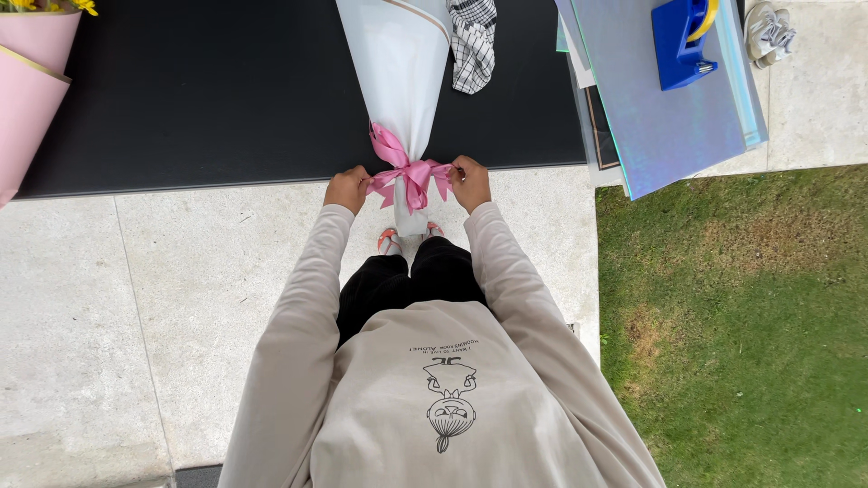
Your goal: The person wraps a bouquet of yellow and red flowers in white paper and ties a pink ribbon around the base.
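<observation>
A white paper-wrapped bouquet cone [398, 63] lies on a black table [226, 99], its narrow stem end hanging over the front edge. A pink ribbon [411, 172] is tied in a bow around that narrow end. My left hand [347, 188] grips the ribbon's left end with closed fingers. On the other side, my right hand [470, 181] pinches the right end. Both hands sit level with the bow, just off the table's edge.
A black-and-white checked cloth [473, 41] lies beside the cone. Iridescent wrapping sheets [660, 108] with a blue tape dispenser [683, 41] overhang the table's right end. Pink-wrapped bouquets [27, 81] sit far left. Concrete paving is below, grass to the right, shoes [768, 32] at top right.
</observation>
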